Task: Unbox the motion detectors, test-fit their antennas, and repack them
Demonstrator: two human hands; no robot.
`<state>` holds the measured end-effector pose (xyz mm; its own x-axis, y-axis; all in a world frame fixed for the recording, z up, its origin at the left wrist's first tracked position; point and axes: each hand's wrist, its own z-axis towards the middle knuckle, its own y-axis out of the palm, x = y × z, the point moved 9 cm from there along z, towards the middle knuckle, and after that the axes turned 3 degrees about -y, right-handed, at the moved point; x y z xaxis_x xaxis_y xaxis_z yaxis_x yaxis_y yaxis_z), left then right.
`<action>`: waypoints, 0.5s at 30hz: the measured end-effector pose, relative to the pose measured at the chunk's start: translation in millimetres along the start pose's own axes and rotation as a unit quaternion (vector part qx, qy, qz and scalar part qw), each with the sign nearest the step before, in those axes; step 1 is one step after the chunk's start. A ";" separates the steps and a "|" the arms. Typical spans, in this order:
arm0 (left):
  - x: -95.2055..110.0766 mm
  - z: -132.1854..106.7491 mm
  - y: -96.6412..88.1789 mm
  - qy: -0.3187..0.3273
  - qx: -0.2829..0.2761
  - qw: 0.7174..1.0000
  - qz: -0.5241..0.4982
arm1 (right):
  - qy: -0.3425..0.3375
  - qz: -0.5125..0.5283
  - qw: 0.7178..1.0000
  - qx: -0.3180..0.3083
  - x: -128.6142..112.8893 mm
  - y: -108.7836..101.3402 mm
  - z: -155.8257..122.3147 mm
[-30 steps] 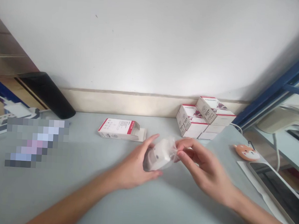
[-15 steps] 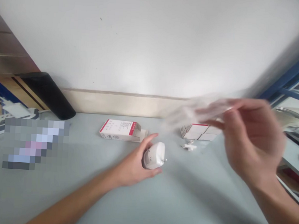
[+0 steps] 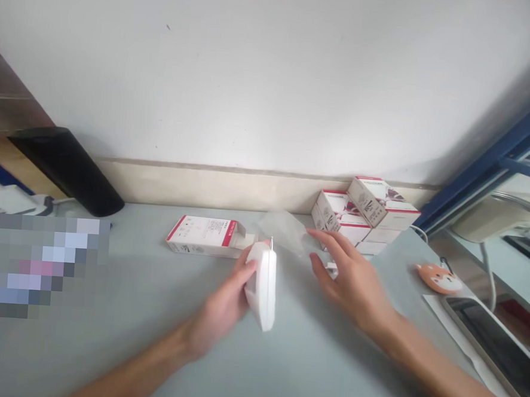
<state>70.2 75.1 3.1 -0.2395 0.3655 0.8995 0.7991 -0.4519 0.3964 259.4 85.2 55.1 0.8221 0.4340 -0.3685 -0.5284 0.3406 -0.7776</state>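
Note:
My left hand [image 3: 220,306] is closed round a white rounded plastic device [image 3: 263,285], held on edge just above the grey table [image 3: 117,333]. My right hand [image 3: 347,275] hovers to its right, palm down, fingers spread and holding nothing. A clear plastic bag [image 3: 285,230] lies on the table just beyond the right fingertips. A small white part [image 3: 331,266] peeks out from under the right hand. An open white-and-red box [image 3: 206,237] lies flat behind the device.
A stack of white-and-red boxes [image 3: 365,210] stands at the wall, back right. A black cylinder [image 3: 64,168] leans at the back left. An orange animal-shaped charm [image 3: 437,277] and a dark-screened tablet [image 3: 494,338] lie at the right.
My right hand pulled the clear bag off the device, swung it up to the right, then dropped it at the back and came down empty. The left hand turned the device on edge.

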 end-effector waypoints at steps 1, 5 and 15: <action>-2.4 0.5 2.1 -0.005 -0.011 0.999 -0.040 | 0.014 0.033 0.999 -0.002 -0.9 -3.2 -1.9; -12.0 1.0 6.0 -0.033 -0.039 0.998 -0.039 | 0.106 0.248 0.959 -0.091 -6.9 9.2 -13.1; -42.3 -17.9 7.1 -0.154 -0.053 0.984 0.077 | 0.248 0.489 0.818 -0.174 -5.9 38.9 -23.4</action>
<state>76.1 41.8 -28.8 0.0712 0.5071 0.8589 0.7469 -0.5979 0.2911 239.0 76.4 15.1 0.0726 -0.0634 -0.9953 -0.9635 -0.2623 -0.0535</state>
